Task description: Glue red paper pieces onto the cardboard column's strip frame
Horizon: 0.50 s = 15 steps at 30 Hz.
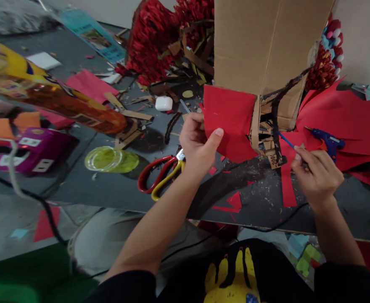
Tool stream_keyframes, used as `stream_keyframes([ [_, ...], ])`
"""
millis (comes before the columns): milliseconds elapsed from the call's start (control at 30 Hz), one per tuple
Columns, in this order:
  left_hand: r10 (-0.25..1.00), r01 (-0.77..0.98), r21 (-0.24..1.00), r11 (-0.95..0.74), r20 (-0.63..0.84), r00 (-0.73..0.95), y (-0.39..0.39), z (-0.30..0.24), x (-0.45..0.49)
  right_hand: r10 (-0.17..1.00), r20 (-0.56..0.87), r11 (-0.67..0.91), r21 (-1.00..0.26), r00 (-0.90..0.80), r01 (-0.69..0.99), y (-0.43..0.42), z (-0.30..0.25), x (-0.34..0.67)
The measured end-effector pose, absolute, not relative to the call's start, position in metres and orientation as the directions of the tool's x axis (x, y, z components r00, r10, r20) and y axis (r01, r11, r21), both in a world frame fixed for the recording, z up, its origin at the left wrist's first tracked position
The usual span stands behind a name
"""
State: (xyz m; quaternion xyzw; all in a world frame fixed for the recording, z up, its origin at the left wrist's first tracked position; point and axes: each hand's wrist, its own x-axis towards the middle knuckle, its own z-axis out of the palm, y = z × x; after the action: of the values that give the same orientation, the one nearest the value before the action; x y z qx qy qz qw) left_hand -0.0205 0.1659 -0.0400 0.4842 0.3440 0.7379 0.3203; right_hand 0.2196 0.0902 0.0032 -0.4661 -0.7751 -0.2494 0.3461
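My left hand point(199, 145) pinches the lower left edge of a red paper sheet point(229, 122) that lies against the front of a tall cardboard box point(260, 46). My right hand point(317, 176) is closed round a thin blue-handled brush point(287, 141). The brush tip points into the black-painted gap at the box's lower corner point(275, 126). Red-and-yellow scissors point(161, 174) lie on the table just left of my left wrist.
A blue glue gun point(328, 141) rests on red paper at the right. A yellow-green lid point(109, 160), a purple box point(33, 153), a large yellow-orange tube point(55, 99) and red paper decorations point(159, 42) crowd the dark table point(109, 189). Black cables hang off its near edge.
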Motion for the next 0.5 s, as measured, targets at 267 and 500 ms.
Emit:
stream_keyframes([
  [267,0.804,-0.181,0.820,-0.542,0.444,-0.396,0.1687,-0.0348,-0.0161,0.551,0.746,0.445,0.117,-0.374,0.888,0.0901,0.0053,0.2181],
  [500,0.811,-0.202,0.819,-0.538,0.437,-0.388,0.1694,-0.0352,-0.0168,0.513,0.778,0.393,0.163,-0.363,0.905,0.0896,0.0049,0.2257],
])
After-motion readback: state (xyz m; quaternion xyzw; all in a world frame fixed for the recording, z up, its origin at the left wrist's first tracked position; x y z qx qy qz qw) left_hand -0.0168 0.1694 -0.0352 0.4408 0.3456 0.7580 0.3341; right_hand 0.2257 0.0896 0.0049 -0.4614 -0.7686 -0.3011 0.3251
